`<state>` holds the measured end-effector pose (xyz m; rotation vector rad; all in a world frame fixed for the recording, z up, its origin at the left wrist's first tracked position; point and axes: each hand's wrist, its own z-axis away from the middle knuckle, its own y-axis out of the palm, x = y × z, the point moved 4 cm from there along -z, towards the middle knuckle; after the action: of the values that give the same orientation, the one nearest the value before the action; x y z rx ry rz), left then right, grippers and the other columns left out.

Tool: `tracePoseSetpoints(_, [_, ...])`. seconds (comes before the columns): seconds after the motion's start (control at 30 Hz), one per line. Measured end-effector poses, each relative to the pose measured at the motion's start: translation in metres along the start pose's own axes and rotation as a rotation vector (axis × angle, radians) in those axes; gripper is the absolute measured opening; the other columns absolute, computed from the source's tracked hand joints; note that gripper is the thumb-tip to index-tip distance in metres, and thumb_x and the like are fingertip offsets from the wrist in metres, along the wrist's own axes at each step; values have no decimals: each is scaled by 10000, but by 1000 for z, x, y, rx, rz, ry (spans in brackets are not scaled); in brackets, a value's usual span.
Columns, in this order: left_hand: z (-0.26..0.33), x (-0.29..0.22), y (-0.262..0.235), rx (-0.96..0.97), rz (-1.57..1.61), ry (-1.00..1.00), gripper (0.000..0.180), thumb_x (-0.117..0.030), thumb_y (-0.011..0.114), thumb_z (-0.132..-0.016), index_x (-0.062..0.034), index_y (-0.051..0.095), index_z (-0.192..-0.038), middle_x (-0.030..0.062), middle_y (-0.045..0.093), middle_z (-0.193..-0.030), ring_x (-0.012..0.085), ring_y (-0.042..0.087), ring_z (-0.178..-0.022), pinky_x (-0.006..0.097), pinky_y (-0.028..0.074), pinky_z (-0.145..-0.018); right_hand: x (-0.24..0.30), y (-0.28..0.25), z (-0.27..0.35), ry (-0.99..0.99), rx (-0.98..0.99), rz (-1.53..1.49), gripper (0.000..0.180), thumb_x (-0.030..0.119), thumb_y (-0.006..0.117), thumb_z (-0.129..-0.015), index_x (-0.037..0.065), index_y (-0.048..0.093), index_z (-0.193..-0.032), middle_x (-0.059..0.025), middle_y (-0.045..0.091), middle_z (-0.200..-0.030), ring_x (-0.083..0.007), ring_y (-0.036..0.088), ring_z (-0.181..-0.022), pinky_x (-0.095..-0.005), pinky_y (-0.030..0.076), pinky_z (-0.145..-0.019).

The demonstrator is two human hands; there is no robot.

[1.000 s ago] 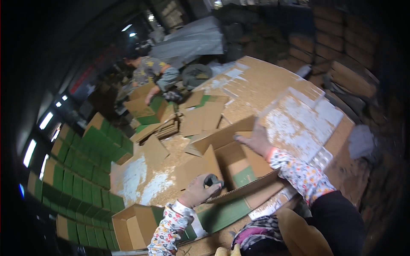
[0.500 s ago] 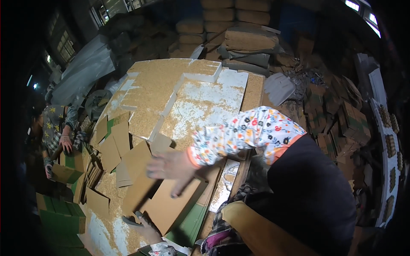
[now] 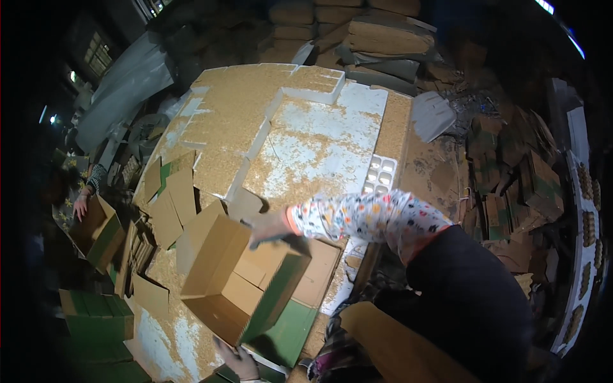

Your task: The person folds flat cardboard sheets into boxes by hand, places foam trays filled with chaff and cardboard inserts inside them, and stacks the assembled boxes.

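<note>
An open cardboard box (image 3: 214, 306), brown inside with a green band outside, stands before me with its empty inside facing up. At its far rim is my right hand (image 3: 269, 228), slightly blurred, its thumb on the inner side and its fingers closed over the edge. My left hand (image 3: 237, 362) is by the box's near corner, fingers stretched out against the outer wall. Both hands have dark coverings on some fingertips. Beneath the box lies a flat green and brown cardboard piece (image 3: 294, 332).
Sawdust-like grains cover much of the table (image 3: 313, 140), with white foam slabs. Flattened cartons (image 3: 169, 214) lie to the left. Beyond them a co-worker's hand (image 3: 81, 205) touches another box (image 3: 102, 239). A white compartment tray (image 3: 379, 173) is at the right edge; cartons (image 3: 539, 185) stack beyond.
The box has turned so its open inside now faces up. My right hand has moved to its far rim, my left hand nearer me. The co-worker's box has tilted.
</note>
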<state>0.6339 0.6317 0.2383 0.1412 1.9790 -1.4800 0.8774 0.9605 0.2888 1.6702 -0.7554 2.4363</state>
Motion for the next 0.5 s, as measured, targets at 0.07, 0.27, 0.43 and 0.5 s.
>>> tracePoseSetpoints(0.07, [-62, -48, -38, -370, 804, -276, 655, -135, 617, -837, 12, 325, -1404, 198, 349, -1445, 330, 339, -1333, 423, 255, -1107, -5, 40, -18, 0, -161, 73, 871, 500, 633, -803, -37, 292, -1398, -266, 584, -1130, -322, 623, -977, -376, 504, -857])
tracePoseSetpoints(0.27, [-104, -22, -42, 39, -225, -245, 635, -76, 612, -830, -6, 339, -1399, 209, 406, -1359, 342, 416, -1233, 407, 334, -1057, -79, 10, -44, 233, 319, -1232, 484, 360, 400, -1006, 114, 375, -1421, -25, 497, -1315, -221, 464, -1205, -376, 391, -1021])
tracePoseSetpoints(0.43, [-102, -87, -23, 12, -547, -194, 511, -165, 606, -868, -50, 448, -1340, 232, 436, -1303, 387, 443, -1191, 474, 369, -1005, -288, -248, -35, 114, -1306, -20, 693, 430, 588, -878, -116, 442, -1278, -302, 568, -1170, -373, 546, -1128, -403, 410, -995])
tracePoseSetpoints(0.5, [-112, -106, -19, 30, -628, -298, 585, -193, 657, -827, -89, 440, -1360, 243, 471, -1301, 407, 455, -1181, 506, 367, -996, -366, -339, -17, 108, -1759, 143, 694, 419, 627, -844, -121, 456, -1245, -316, 526, -1213, -410, 523, -1134, -423, 403, -983])
